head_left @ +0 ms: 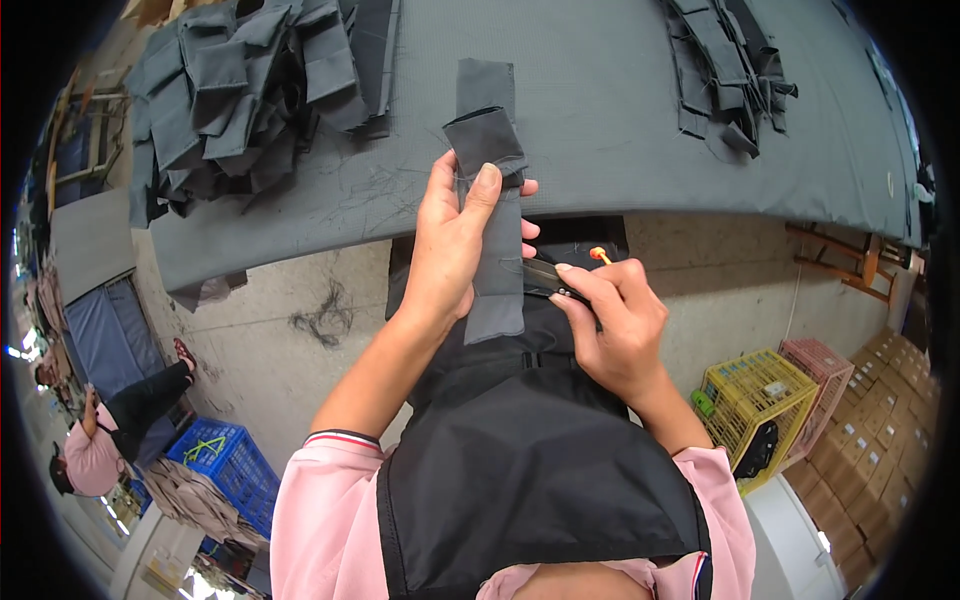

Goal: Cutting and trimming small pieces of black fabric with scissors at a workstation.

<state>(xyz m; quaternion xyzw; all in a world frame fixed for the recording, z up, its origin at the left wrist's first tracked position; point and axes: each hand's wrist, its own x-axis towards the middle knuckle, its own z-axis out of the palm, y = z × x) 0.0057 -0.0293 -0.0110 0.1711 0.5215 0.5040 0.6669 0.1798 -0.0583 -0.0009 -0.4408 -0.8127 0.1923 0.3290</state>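
Observation:
My left hand [452, 240] grips a long grey fabric strip [497, 290] with a folded pocket flap at its top, thumb pressed near the flap. My right hand [615, 320] holds small thread snips [545, 278] with an orange tip, the blades touching the strip's right edge. Both hands are above my lap, in front of a grey cloth-covered table [600, 110]. I wear a black apron over pink sleeves.
A heap of grey sewn pieces [240, 90] lies on the table's left, another smaller pile [730, 70] at the right. Yellow [760, 400] and pink crates stand right, a blue crate [230, 460] left. Another person [100, 440] sits at lower left. Thread scraps litter the floor.

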